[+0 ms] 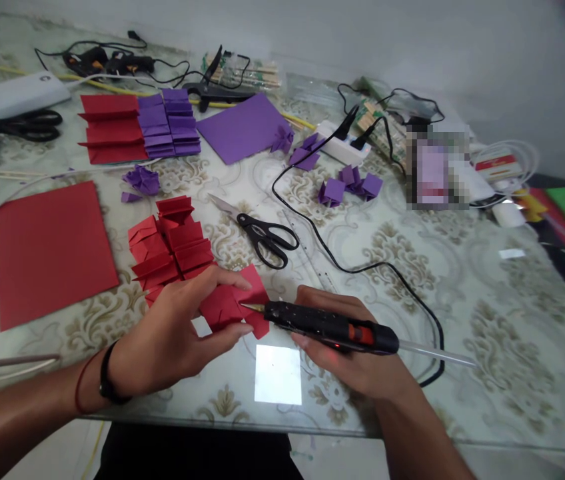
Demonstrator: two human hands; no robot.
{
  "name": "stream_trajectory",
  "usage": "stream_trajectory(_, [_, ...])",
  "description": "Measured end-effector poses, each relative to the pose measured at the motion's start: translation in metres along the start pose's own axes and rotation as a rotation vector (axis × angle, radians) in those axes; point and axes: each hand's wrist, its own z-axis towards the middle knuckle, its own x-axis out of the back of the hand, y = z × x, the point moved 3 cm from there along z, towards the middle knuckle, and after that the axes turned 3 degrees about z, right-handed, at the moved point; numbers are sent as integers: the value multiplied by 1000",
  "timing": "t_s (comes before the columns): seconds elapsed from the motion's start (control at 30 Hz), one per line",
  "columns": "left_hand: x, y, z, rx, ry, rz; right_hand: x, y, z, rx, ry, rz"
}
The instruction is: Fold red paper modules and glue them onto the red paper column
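Between the thumb and fingers of my left hand is a folded red paper piece, held just above the table near its front edge. My right hand grips a black hot glue gun with a clear glue stick out of its back. The gun's metal nozzle points left and meets the red paper, or nearly so; I cannot tell if it touches. Beyond my left hand lie several folded red paper units. Black-handled scissors rest with open blades behind the glue gun.
Red paper sheets lie at left, purple paper at the back. Red and purple folded strips and purple folded pieces sit farther off. A black cord runs from the power strip across the right side.
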Motion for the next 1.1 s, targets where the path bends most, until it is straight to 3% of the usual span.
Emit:
stream_trajectory(0.5, [0, 2, -2, -106, 36, 25, 0, 1, 0, 1, -4, -43])
stream_trajectory(1.1, [3, 3, -1, -150, 63, 82, 5, 9, -10, -61, 133, -127])
